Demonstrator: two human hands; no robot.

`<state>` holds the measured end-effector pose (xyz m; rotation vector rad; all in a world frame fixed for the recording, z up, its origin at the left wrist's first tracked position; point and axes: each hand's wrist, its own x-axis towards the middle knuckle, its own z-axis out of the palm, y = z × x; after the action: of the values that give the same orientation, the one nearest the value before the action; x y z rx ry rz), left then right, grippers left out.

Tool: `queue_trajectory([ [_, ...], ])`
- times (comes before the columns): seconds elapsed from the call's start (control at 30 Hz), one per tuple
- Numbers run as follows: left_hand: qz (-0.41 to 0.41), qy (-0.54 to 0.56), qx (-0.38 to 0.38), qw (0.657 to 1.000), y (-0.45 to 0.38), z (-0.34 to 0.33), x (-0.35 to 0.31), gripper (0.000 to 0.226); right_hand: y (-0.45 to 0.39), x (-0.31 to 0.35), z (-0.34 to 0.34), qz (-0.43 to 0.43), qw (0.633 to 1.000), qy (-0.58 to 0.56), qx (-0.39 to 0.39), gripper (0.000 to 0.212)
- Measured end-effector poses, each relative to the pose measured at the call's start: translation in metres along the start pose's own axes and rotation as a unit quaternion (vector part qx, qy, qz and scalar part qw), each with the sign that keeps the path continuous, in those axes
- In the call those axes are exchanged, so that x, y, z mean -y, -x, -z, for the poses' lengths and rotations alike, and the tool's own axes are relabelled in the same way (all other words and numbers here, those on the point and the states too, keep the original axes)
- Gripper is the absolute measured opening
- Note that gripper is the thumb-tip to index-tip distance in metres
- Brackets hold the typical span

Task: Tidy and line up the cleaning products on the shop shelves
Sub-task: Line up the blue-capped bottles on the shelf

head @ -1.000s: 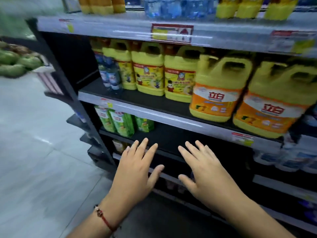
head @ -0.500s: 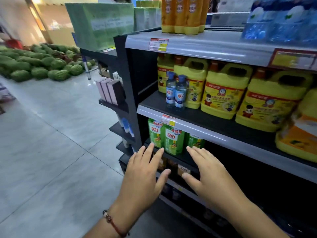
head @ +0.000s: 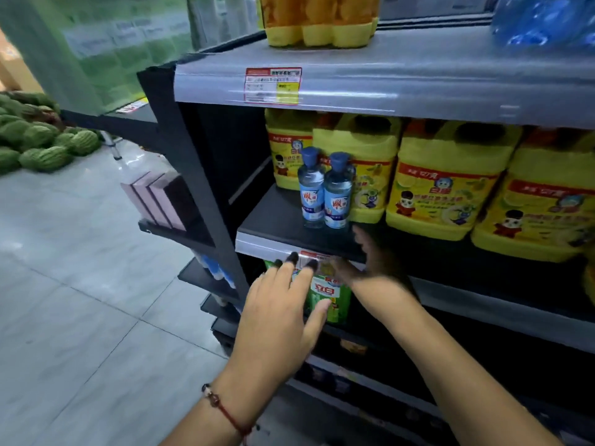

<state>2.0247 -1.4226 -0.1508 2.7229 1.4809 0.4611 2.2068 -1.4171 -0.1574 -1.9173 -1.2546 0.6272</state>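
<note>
Two small clear bottles with blue caps (head: 324, 191) stand at the front left of the middle shelf (head: 273, 225), in front of a row of big yellow detergent jugs (head: 441, 181). Green detergent bottles (head: 331, 299) stand on the shelf below. My left hand (head: 280, 317) is stretched out flat in front of the green bottles, fingertips near the shelf's price strip. My right hand (head: 370, 262), blurred, reaches with straight fingers up over the shelf edge just below the blue-capped bottles. Neither hand holds anything.
The top shelf carries orange-yellow bottles (head: 318, 20) and blue-wrapped packs (head: 544, 17). Pink boxes (head: 157, 201) sit on a side rack at the shelf's left end. Watermelons (head: 38, 140) are heaped on the tiled floor far left. Lower shelves are dark.
The view has come closer to the left end of the shelves. Both hands have risen toward the middle shelf edge, the right one further, now just under the blue-capped bottles.
</note>
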Motion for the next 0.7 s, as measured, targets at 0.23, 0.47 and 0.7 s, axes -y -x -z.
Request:
queue_trajectory([
  [0.23, -0.023, 0.046, 0.014, 0.999, -0.051, -0.022, 0.038, 0.062, -0.073, 0.006, -0.031, -0.003, 0.992, -0.04, -0.122, 0.059],
  [0.47, -0.056, 0.188, 0.034, 0.98, -0.072, -0.03, 0.068, 0.06, -0.088, 0.016, -0.04, -0.038, 0.979, 0.056, -0.191, 0.051],
  [0.7, -0.003, 0.559, 0.152, 0.815, -0.075, -0.006, 0.098, 0.047, -0.002, 0.07, -0.041, -0.063, 0.977, 0.047, -0.197, 0.052],
])
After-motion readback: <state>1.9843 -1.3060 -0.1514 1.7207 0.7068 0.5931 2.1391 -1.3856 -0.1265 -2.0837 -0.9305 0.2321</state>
